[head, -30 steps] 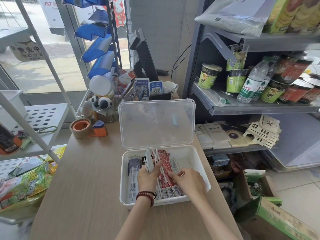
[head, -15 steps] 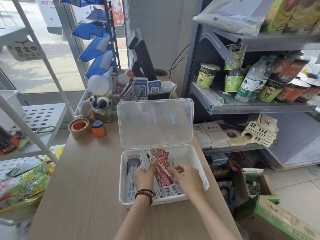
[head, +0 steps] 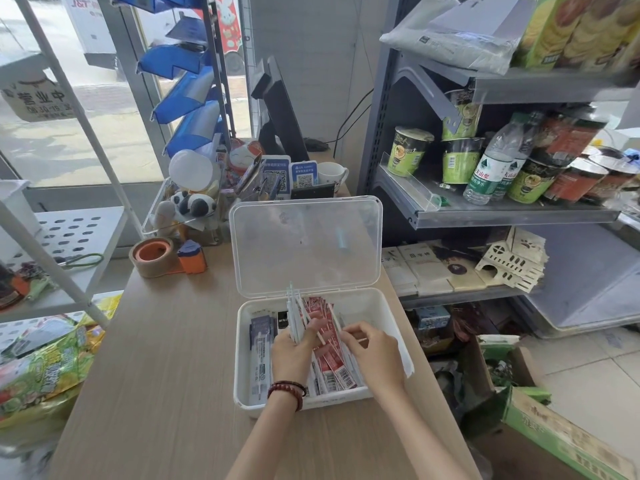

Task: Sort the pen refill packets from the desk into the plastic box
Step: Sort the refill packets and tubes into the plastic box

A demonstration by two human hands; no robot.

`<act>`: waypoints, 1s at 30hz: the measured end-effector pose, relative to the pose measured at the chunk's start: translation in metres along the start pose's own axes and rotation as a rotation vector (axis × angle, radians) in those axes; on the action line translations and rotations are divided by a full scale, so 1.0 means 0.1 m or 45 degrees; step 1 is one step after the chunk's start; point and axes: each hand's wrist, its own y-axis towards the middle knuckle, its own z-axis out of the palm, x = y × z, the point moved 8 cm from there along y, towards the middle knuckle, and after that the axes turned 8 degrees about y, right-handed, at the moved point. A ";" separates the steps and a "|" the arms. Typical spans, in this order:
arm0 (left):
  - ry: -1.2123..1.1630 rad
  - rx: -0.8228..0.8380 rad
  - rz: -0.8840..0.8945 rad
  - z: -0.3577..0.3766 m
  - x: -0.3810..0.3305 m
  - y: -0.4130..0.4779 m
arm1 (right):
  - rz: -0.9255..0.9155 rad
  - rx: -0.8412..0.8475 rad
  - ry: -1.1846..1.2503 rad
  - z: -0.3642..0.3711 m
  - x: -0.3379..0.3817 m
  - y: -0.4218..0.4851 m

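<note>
Since a second ago our right hand (head: 375,351) has lifted off the red packets (head: 334,363) and drawn its fingertips together, while our left hand (head: 291,355) has kept its bundle. We work at the wooden desk (head: 166,375), where the plastic box (head: 385,308) sits toward the right edge, its clear lid (head: 306,244) propped up behind. Our left hand grips a bundle of clear refill packets (head: 294,311) upright inside the box, between grey packets (head: 259,344) lying along the left wall and the red ones in the middle. Our right hand hovers over the red packets, thumb and forefinger pinching a thin packet (head: 358,339) just beside the bundle. A beaded bracelet (head: 287,391) circles our left wrist.
</note>
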 end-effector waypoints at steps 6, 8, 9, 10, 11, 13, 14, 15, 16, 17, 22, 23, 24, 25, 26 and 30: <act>-0.002 -0.053 0.011 -0.04 0.00 0.01 | 0.261 -0.126 -0.259 -0.01 -0.26 0.07; -0.024 -0.079 0.010 -0.06 0.02 0.03 | 0.271 -0.098 -0.297 0.02 -0.28 0.08; -0.031 -0.085 0.010 -0.06 0.02 0.03 | 0.271 -0.079 -0.307 0.03 -0.29 0.09; -0.033 -0.086 0.014 -0.06 0.02 0.03 | 0.274 -0.068 -0.319 0.04 -0.31 0.10; -0.030 -0.086 0.019 -0.06 0.02 0.03 | 0.278 -0.068 -0.331 0.05 -0.34 0.11; -0.023 -0.081 0.027 -0.06 0.02 0.03 | 0.290 -0.091 -0.361 0.06 -0.39 0.12; -0.025 -0.077 0.029 -0.06 0.02 0.03 | 0.290 -0.100 -0.376 0.06 -0.42 0.13; -0.030 -0.073 0.029 -0.06 0.02 0.03 | 0.284 -0.096 -0.386 0.07 -0.43 0.14; -0.035 -0.070 0.027 -0.06 0.03 0.03 | 0.274 -0.077 -0.387 0.09 -0.45 0.15; -0.035 -0.069 0.026 -0.06 0.03 0.04 | 0.260 -0.039 -0.387 0.11 -0.45 0.17; -0.026 -0.059 0.034 -0.06 0.03 0.04 | 0.238 0.105 -0.380 0.20 -0.48 0.21; -0.029 -0.055 0.031 -0.06 0.04 0.04 | 0.234 0.075 -0.374 0.18 -0.48 0.21; -0.034 -0.050 0.025 -0.05 0.05 0.04 | 0.213 0.038 -0.352 0.15 -0.44 0.20; -0.027 -0.041 0.019 -0.05 0.05 0.04 | 0.176 0.008 -0.316 0.12 -0.37 0.18; -0.018 -0.026 0.012 -0.05 0.05 0.04 | 0.123 -0.012 -0.260 0.09 -0.28 0.15; 0.067 0.050 0.033 0.00 0.04 0.04 | -0.042 0.124 0.158 0.06 0.04 -0.01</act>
